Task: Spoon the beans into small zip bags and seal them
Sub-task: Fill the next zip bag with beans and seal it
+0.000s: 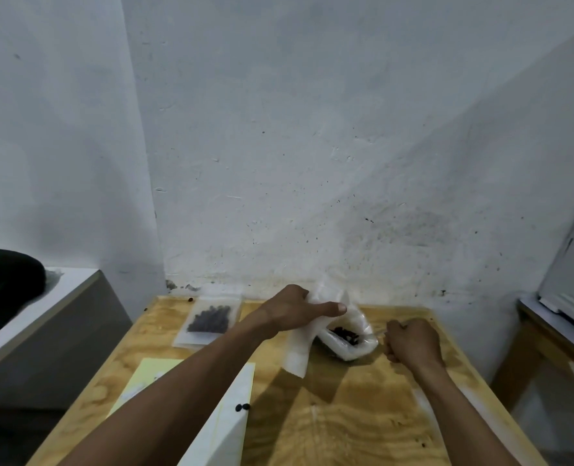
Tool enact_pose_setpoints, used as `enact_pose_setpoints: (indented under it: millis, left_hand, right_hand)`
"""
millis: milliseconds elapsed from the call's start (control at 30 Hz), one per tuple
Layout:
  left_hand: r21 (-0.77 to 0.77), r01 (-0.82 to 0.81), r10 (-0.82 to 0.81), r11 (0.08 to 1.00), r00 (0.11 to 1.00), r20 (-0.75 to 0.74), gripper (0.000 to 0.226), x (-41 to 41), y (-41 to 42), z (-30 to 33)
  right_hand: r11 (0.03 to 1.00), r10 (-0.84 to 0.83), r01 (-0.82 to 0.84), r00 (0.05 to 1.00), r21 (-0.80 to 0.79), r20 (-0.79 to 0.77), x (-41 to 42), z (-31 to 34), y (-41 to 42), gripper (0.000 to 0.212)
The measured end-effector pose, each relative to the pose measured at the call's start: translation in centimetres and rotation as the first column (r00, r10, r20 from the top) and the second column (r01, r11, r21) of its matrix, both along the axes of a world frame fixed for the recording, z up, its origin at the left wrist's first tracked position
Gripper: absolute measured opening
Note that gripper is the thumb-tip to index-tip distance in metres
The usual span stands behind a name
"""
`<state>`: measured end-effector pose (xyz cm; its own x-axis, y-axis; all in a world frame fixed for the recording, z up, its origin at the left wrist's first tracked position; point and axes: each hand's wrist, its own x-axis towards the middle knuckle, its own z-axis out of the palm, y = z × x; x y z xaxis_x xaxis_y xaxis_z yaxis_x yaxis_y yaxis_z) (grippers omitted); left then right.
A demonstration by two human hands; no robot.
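A person works at a pale plywood table (pixel 363 415) set against a white wall, bagging dark beans. At the far left of the table lies one small clear zip bag already filled with dark beans (pixel 210 320), flat on the wood; whether its strip is pressed shut cannot be read from here. Nearer, two loose dark beans (pixel 242 406) sit on a white sheet beside a yellow one (pixel 144 381).

Toward the centre, the left hand (pixel 290 312) grips an empty translucent zip bag (pixel 300 351) by its upper part, thumb stretched along the top, the film hanging limp below. It looks feather-light, soft and slippery, likely to fold shut on itself, so it is best taken at the stiffer zip rim, with the mouth held wide.

Just right of it stands the crumpled clear supply bag holding the loose dark beans (pixel 346 336), its mouth sagging open; thin and floppy, it could tip or spill if nudged. The beans themselves are small, hard and prone to rolling.

At the right, the right hand (pixel 411 344) is curled closed, apparently around a thin spoon handle pointing into the supply bag, though blur hides the tool.

Counted: one filled bag, one empty bag, one supply bag, two stray beans.
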<state>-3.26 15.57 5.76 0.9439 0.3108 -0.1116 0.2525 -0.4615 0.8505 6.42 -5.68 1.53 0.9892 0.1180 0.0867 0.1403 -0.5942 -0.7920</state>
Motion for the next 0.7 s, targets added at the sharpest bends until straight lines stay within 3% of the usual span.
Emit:
enact_pose_setpoints:
  millis: [67,167,400,700]
  left_hand:
    - [0.085,0.005,-0.002,0.996,0.999,-0.034,0.069,-0.2,0.4,-0.3]
    - [0.217,0.012,0.002,0.976,0.998,-0.065,0.057,-0.9,1.4,-0.5]
    - [0.292,0.055,-0.054,0.955,0.998,-0.011,0.099,-2.7,3.8,-0.6]
    - [0.364,0.058,-0.048,0.930,0.998,-0.034,0.100,-3.3,4.9,-2.0]
  right_hand:
    - [0.993,-0.009,0.021,0.994,0.116,-0.105,-0.3,-0.5,-0.3,0.045]
    - [0.983,-0.004,0.025,0.994,0.184,-0.112,-0.4,-0.3,-0.5,0.040]
    - [0.954,0.026,0.010,0.993,0.299,-0.115,0.8,3.2,-0.2,0.036]
    - [0.927,0.113,-0.067,0.988,0.369,-0.103,0.2,6.9,1.6,0.027]
